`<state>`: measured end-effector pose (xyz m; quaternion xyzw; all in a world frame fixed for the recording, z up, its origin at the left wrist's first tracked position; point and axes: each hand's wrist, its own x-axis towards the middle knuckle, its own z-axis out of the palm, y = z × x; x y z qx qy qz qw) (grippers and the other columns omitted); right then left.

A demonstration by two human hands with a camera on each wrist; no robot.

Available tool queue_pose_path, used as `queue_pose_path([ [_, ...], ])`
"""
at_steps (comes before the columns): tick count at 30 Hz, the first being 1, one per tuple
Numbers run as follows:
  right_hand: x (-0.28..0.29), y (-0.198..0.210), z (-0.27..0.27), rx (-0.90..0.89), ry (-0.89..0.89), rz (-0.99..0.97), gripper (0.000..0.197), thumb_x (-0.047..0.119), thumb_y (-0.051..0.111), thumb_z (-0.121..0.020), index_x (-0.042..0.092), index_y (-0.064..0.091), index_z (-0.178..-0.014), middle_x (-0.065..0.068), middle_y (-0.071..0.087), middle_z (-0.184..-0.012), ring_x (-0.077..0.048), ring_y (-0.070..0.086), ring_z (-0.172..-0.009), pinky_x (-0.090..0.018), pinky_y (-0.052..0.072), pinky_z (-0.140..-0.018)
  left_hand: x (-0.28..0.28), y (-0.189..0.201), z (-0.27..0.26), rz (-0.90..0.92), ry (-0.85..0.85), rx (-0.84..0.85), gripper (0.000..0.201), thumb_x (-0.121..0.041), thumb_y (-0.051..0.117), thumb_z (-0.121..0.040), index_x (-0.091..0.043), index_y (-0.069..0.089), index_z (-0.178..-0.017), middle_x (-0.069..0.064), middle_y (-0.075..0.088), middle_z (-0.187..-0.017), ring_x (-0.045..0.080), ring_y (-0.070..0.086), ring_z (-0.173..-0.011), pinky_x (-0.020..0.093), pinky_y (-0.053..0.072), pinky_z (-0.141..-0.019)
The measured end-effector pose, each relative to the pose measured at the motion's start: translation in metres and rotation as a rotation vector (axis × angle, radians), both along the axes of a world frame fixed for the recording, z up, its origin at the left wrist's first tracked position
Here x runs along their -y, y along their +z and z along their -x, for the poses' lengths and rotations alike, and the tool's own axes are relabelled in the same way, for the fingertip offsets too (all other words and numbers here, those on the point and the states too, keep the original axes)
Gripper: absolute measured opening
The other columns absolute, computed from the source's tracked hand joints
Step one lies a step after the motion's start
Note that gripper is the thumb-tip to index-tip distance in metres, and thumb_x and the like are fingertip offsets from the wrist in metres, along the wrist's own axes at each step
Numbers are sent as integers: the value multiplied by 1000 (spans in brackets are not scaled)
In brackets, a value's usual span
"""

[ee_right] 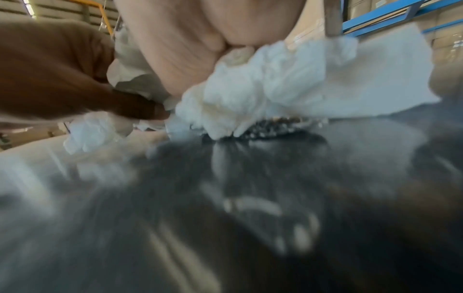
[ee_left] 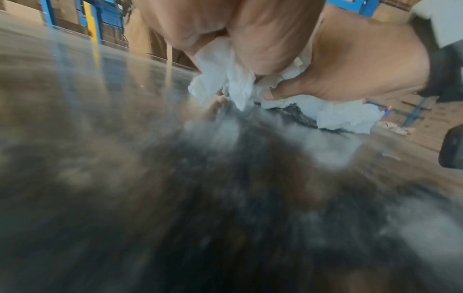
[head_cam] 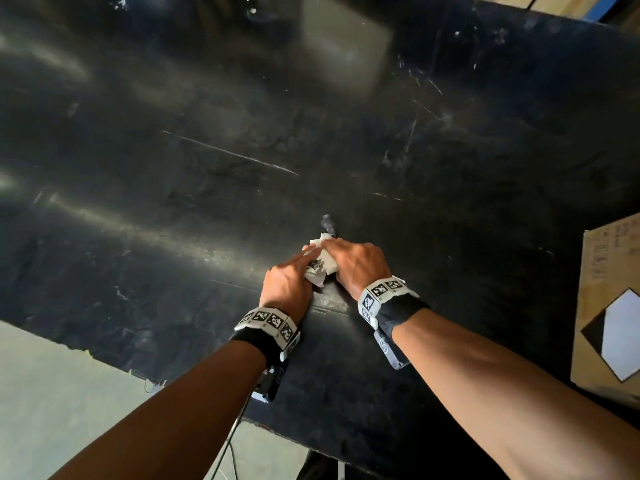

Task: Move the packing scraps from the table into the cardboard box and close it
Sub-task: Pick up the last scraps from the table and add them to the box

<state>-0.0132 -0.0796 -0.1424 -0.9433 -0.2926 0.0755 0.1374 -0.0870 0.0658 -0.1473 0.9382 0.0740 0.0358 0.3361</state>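
A bunch of crumpled white packing scraps [head_cam: 320, 261] lies on the black table [head_cam: 207, 168], with a dark glittery scrap [head_cam: 317, 267] tucked in it. My left hand [head_cam: 294, 271] and right hand [head_cam: 349, 256] close on the bunch from both sides and hold it against the table. In the left wrist view the white scraps [ee_left: 215, 79] are gripped in my left hand [ee_left: 200, 25], with my right hand [ee_left: 350, 65] beside it. The right wrist view has more scraps [ee_right: 275, 85] bunched under my right hand [ee_right: 180, 39]. The cardboard box [head_cam: 609, 271] stands at the table's right edge.
A small dark scrap [head_cam: 328, 223] lies just beyond my fingers. The table's near-left edge [head_cam: 104, 355] drops to a pale floor [head_cam: 52, 410]. Blue shelving [ee_left: 100, 17] with cardboard stands beyond the table.
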Motion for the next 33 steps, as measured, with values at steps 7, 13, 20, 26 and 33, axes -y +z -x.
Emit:
queue_pose_path([
  [7, 26, 38, -17, 77, -91, -105, 49, -1, 66, -78, 24, 69, -120, 1, 75, -111, -30, 75, -89, -43, 61, -72, 14, 25, -23, 105, -17, 145, 53, -3, 69, -78, -25, 68, -126, 0, 67, -130, 15, 65, -118, 30, 51, -100],
  [13, 64, 30, -30, 133, -182, -130, 50, -4, 72, -74, 25, 72, -116, 3, 76, -108, -28, 74, -89, -41, 61, -71, 34, 24, -34, 77, -95, 143, 62, 9, 58, -77, -18, 64, -132, 6, 67, -131, 22, 66, -116, 28, 49, -102],
  [20, 95, 1, -10, 43, -159, -32, 47, -6, 72, -75, 21, 75, -113, 1, 73, -120, -27, 73, -100, -43, 61, -79, 71, -18, -17, -100, -430, -207, 81, -40, 57, -95, -13, 15, -159, 8, 6, -167, 24, 4, -154, 45, 14, -125],
  [26, 103, -17, -2, 89, -99, -84, 47, -14, 74, -68, 12, 76, -107, -8, 75, -114, -28, 74, -98, -46, 63, -68, 86, -18, -6, -202, -514, -237, 122, -74, 61, -78, -13, -9, -158, 7, -17, -166, 22, -15, -153, 44, -2, -125],
  [33, 108, -18, 18, 75, -121, -54, 61, -2, 78, -60, 12, 71, -118, -8, 69, -128, -27, 69, -112, -43, 63, -74, 79, -27, -11, -274, -401, -235, 80, -9, 48, -93, -30, 10, -160, -13, 3, -167, 22, 48, -137, 44, 52, -100],
])
